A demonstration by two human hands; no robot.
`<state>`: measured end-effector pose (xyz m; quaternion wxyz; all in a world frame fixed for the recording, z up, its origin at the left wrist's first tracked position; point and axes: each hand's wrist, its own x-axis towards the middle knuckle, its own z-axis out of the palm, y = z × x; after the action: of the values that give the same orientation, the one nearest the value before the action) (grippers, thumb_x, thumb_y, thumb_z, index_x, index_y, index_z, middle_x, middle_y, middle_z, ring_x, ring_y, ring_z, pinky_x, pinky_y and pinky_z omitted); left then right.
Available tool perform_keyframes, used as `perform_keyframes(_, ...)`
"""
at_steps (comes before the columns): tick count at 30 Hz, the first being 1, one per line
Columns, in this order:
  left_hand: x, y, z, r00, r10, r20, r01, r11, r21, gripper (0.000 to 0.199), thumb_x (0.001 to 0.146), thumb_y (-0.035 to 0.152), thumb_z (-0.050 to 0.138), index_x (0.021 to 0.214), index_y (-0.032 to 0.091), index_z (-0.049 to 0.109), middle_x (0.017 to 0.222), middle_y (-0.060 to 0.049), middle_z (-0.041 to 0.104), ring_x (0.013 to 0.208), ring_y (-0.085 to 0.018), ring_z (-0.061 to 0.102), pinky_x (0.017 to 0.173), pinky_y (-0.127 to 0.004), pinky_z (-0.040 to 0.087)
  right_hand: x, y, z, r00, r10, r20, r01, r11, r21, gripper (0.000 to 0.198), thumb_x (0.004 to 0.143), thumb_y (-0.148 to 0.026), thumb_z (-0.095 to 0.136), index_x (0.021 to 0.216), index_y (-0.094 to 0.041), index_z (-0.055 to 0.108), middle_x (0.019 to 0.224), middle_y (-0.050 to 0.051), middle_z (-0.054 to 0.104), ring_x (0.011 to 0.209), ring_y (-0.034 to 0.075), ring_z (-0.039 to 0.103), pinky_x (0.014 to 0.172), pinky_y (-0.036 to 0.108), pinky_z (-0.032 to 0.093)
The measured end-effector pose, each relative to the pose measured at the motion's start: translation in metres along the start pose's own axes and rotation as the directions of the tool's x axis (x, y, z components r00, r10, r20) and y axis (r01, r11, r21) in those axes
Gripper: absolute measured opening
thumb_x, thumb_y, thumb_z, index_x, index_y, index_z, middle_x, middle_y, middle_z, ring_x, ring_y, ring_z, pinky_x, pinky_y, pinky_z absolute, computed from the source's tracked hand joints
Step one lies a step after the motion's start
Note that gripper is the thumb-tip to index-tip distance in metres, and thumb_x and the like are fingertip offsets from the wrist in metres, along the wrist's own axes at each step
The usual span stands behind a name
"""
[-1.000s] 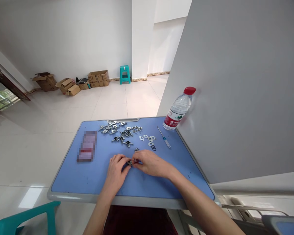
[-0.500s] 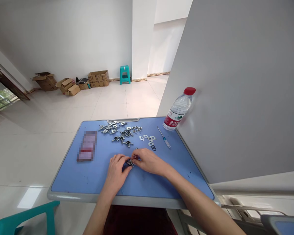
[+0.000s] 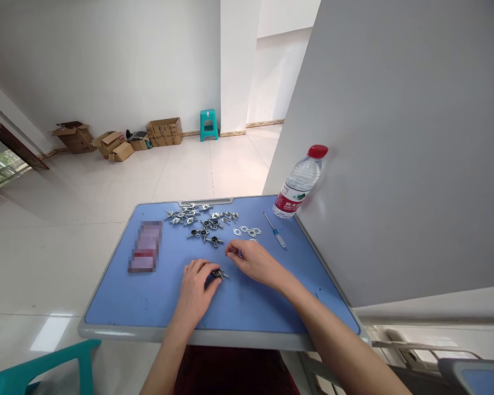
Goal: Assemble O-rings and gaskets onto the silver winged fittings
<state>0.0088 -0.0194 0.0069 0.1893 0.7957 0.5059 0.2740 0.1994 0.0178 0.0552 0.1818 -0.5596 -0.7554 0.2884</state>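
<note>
While gripping the metal fitting [image 3: 219, 273] with the left hand [image 3: 196, 281] on the near half of the blue desk [image 3: 267, 312], hold it steady, keeping the right hand [image 3: 253, 260] lightly bunched just far-right, contents impossible to tell.

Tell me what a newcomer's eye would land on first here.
The red-capped bottle stands out first, at the far right corner of the blue tabletop. Nearer the middle, the left hand holds a small metal part, with the right hand to its right. Loose metal fittings lie scattered beyond.
</note>
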Motion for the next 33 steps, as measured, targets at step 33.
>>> perform_keyframes(33,0.000,0.000,-0.001,1.000,-0.020,0.005,0.020,1.000,-0.008,0.018,0.086,0.015,0.059,0.100,0.023,0.064,0.101,-0.003,0.067,0.096,-0.024,0.060,0.084,-0.042,0.047,0.014,0.056,-0.038,0.962,0.255,-0.103,-0.272,0.931,-0.242,0.015,0.081,-0.022,0.066,0.096,-0.021,0.071,0.089,0.003,0.069,0.079,0.018,0.060,0.058,0.025,0.030)
